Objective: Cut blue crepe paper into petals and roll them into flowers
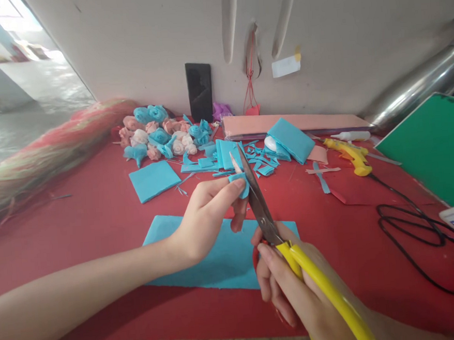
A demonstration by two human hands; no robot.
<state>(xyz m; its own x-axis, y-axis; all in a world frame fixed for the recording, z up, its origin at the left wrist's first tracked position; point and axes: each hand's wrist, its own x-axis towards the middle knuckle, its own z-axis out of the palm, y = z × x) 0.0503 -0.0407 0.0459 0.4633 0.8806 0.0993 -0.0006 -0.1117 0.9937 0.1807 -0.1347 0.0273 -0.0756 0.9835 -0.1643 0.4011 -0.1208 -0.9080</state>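
Note:
Between thumb and fingers, my left hand pinches a small folded piece of blue crepe paper. My right hand is wrapped round scissors with yellow and red handles. The blades are slightly parted and point away from me, right at the edge of the held piece. Below both hands a large blue paper sheet lies flat on the red table. Blue paper scraps and a folded blue stack lie just beyond the blades.
Paper flowers in blue, pink and white are heaped at the back left, beside a blue square. A dark phone leans on the wall. To the right lie a yellow glue gun, its black cord and a green board.

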